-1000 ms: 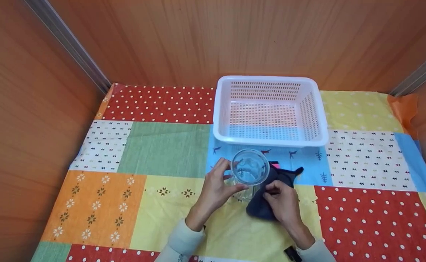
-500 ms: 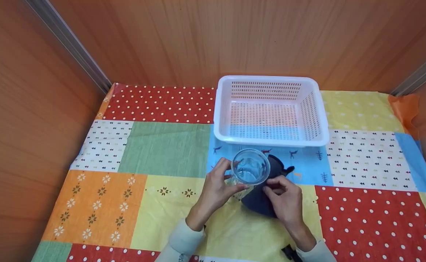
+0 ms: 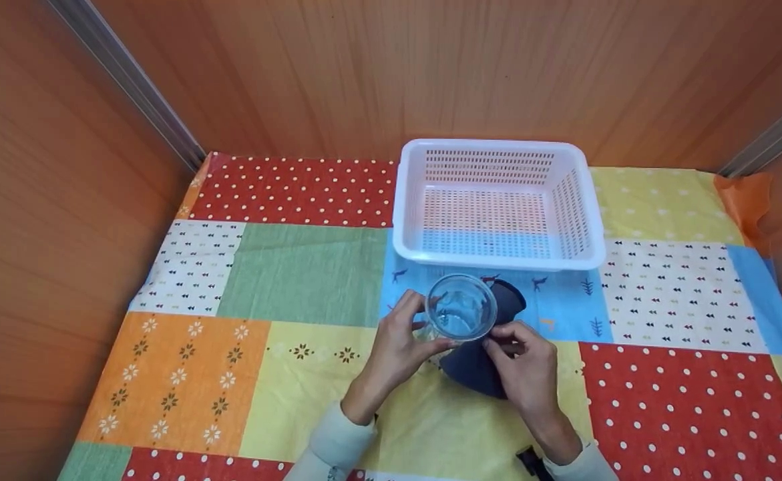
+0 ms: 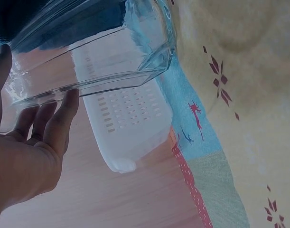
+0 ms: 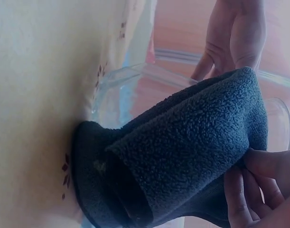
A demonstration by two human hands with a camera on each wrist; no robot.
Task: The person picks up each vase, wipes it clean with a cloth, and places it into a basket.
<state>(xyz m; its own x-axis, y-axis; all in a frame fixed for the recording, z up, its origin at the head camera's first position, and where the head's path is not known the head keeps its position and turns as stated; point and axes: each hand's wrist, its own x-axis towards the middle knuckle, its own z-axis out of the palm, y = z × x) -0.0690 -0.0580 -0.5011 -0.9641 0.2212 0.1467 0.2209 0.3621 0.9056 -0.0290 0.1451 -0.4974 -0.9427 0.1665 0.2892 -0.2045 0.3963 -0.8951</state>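
My left hand [image 3: 401, 337] grips a clear glass cup [image 3: 461, 307] near its rim, with the open top facing up. On the cup's right side, my right hand [image 3: 527, 367] pinches a dark navy cloth [image 3: 474, 371] between thumb and fingers. The right wrist view shows the fluffy cloth [image 5: 192, 137] folded over and lying along the outside of the glass. From the left wrist, the cup's clear, faceted wall [image 4: 111, 78] shows, with dark cloth behind it. Whether the cup's base touches the table cannot be told.
Just beyond the cup stands a white perforated plastic basket [image 3: 497, 260]. A patchwork-patterned cloth [image 3: 310, 274] covers the table. Wood-grain panels [image 3: 297, 73] enclose the back and sides. Dark straps [image 3: 531, 461] show at the right sleeve.
The cloth has been drawn in round the cup's right side; its loose tail and a pink-and-black patch have gone from sight. My right hand shifted slightly; my left hand and the cup stayed put.
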